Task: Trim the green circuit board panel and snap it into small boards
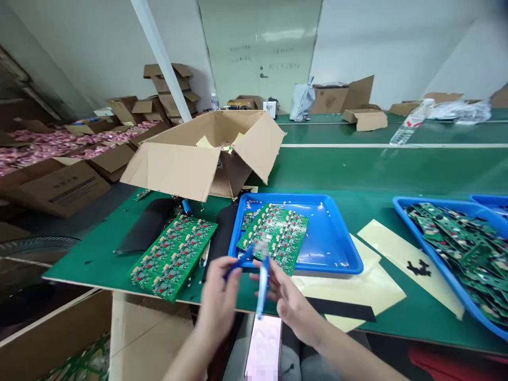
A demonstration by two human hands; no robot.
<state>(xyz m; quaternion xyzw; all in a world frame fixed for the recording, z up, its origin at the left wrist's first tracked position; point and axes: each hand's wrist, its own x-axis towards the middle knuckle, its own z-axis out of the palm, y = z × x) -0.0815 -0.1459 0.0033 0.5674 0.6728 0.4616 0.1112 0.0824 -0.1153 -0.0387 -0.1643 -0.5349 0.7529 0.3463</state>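
My left hand (220, 288) is closed round one blue handle of a small hand tool (262, 280), over the table's front edge. My right hand (283, 296) is beside the other, lighter blue handle, its fingers partly curled and blurred; whether it grips the handle is unclear. The tool's metal head is smeared by motion in front of a green circuit board panel (278, 233). That panel lies tilted in a blue tray (333, 233). Left of my left hand, another green panel (174, 256) rests near the table edge.
An open cardboard box (178, 164) stands behind the panels. At the right, a blue tray (436, 254) holds several small boards. Yellowish paper sheets (357, 286) and a black strip (341, 308) lie in front. A phone (264, 349) is below the table edge. A plastic bottle (410, 124) stands farther back.
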